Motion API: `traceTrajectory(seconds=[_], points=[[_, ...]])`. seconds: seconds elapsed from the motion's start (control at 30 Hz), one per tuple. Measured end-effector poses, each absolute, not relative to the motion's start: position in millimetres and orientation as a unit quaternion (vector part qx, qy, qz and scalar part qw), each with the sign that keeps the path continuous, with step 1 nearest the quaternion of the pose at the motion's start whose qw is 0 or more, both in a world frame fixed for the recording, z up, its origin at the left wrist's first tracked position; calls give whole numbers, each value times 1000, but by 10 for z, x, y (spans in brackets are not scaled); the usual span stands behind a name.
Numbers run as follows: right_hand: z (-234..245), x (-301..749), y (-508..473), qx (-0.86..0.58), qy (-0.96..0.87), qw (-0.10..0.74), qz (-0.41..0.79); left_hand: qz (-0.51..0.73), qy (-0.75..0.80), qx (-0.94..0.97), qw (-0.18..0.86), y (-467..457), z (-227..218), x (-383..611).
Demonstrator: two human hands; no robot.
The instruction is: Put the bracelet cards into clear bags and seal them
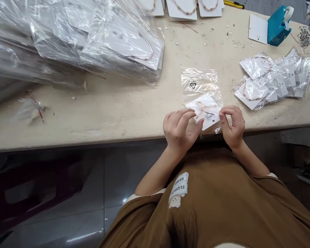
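A white jewelry card (208, 119) with a thin beaded strand and a barcode label lies tilted near the table's front edge. Under and behind it is a clear plastic bag (200, 82) marked LDPE. My left hand (179, 127) is at the card's left side, thumb and curled fingers apart, their tips by its edge. On the right, thumb and forefinger of my right hand (232, 124) are pinched together at the card's right corner. Whether that pinch also takes in the bag's edge I cannot tell.
Several bagged cards (276, 81) are heaped to the right. Behind them stand a teal tape dispenser (277, 29) and small metal pieces (305, 37). Large plastic-wrapped stacks (93, 38) fill the left rear. More necklace cards (182, 8) lie at the back.
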State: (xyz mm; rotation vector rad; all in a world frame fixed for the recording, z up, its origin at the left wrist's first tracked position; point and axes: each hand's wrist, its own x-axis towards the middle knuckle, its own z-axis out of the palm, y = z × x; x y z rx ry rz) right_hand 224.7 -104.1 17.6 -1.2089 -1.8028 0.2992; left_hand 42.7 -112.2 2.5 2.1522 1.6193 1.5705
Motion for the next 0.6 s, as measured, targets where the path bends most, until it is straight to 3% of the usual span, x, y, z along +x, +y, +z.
traceTrajectory(seconds=[0.17,0.4,0.6], points=[[114,2255,-1055,-493,-717,460,178,429,549,717,34,-1111,-6,393],[101,2230,-1066,-487,-738,459,92,477,493,727,-36,-1091,95,450],[-3,2639,-1131,-375,-860,345,19,412,341,844,-44,-1165,-61,42]])
